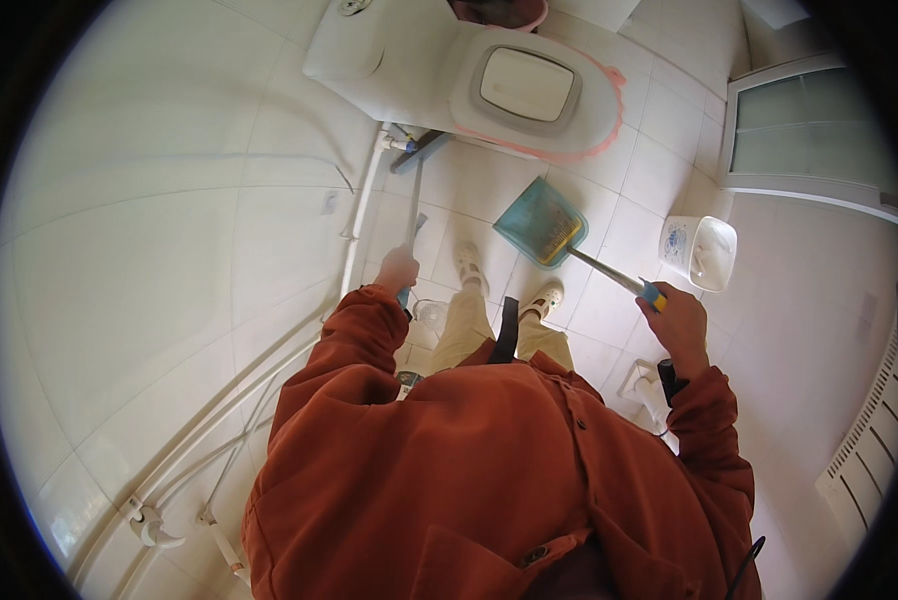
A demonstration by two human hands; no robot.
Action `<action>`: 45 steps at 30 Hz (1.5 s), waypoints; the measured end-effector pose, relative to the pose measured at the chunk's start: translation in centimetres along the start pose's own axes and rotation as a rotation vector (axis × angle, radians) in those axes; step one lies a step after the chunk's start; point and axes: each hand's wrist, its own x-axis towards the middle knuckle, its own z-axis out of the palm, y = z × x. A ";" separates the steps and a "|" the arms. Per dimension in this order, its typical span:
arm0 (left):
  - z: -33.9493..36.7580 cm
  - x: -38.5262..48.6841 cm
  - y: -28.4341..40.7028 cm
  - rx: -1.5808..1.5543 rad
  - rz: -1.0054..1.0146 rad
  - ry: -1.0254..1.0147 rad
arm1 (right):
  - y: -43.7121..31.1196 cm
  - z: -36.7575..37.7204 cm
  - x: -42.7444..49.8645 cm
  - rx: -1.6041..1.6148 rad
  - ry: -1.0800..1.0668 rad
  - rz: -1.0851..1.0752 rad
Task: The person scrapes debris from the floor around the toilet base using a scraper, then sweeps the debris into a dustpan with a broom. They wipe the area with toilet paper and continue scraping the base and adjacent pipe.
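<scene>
My left hand point(398, 270) grips the handle of a broom or floor squeegee point(419, 154), whose dark head rests on the tiled floor beside the toilet, near a white wall pipe. In my right hand point(674, 319) is the metal handle of a long-handled dustpan, held at its blue and yellow grip. The teal dustpan point(536, 214) lies on the floor in front of my feet, with a yellow comb strip near its handle end. What material, if any, lies in the pan is too small to tell.
A toilet point(449, 75) with a pink-edged seat stands ahead, and a pink basin point(524, 13) is beyond it. To the right are a white waste bin point(711, 255) and a framed glass door point(801, 131). White pipes point(366, 202) run along the left wall. A floor drain point(431, 315) lies near my left foot.
</scene>
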 end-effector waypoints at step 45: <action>2.8 -5.9 21.0 -0.853 -0.369 -1.030 | 15.0 -5.8 -13.3 0.286 0.495 0.686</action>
